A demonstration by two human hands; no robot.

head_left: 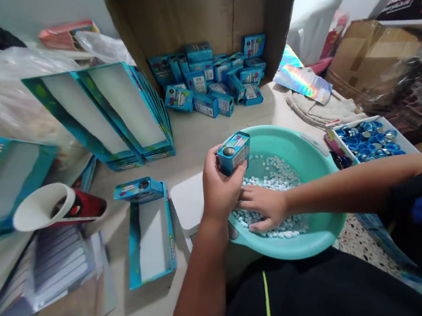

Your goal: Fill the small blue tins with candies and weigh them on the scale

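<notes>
My left hand (218, 185) is closed around a small blue printed box (234, 152), holding it tilted above the left rim of a turquoise basin (329, 214). A round opening shows in the end of the box that faces me. Inside the basin lies a heap of small white tablet-like pieces (279, 169). My right hand (267, 205) rests on this heap, its thumb apart from the fingers, and some fingertips are hidden among the pieces. Whether it has picked any up is not visible.
A carton (193, 8) at the back holds similar blue boxes. Display trays (122, 113) stand stacked to its left. One tray (152, 239) with a box lies near a paper cup (61, 208). Blue-and-silver round caps (369, 138) fill a container at right. A white block (189, 203) touches the basin.
</notes>
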